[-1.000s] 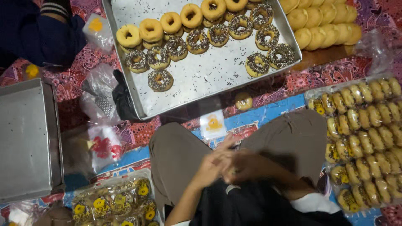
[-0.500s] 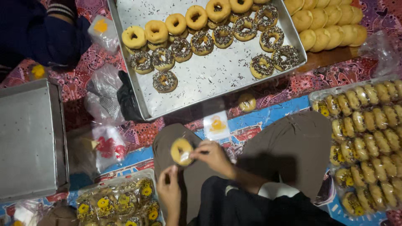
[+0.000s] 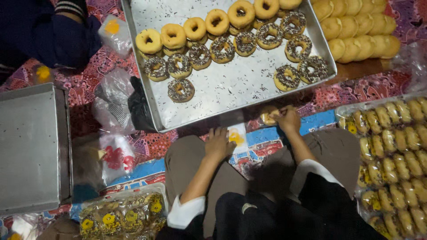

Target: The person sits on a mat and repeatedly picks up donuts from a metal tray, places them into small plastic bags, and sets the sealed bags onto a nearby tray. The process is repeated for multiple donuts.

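My right hand (image 3: 289, 120) reaches forward and closes its fingers on a plain doughnut (image 3: 268, 116) lying on the mat just below the near edge of the big metal tray (image 3: 231, 89). My left hand (image 3: 219, 144) rests on my knee with loose fingers, holding nothing, right beside a small clear plastic bag with a yellow label (image 3: 237, 135). The tray carries rows of plain and chocolate-sprinkled doughnuts (image 3: 200, 55).
A metal box (image 3: 31, 146) stands at the left. Loose plastic bags (image 3: 113, 106) lie between it and the tray. Bagged doughnuts fill a tray at the right (image 3: 396, 151) and another near my left knee (image 3: 120, 215). Plain buns (image 3: 356, 26) sit top right. Another person's dark sleeve (image 3: 49, 31) shows top left.
Earlier both hands were at my lap, the left holding a doughnut up. Now the right hand has reached out to the doughnut by the tray and the left has dropped onto my knee.
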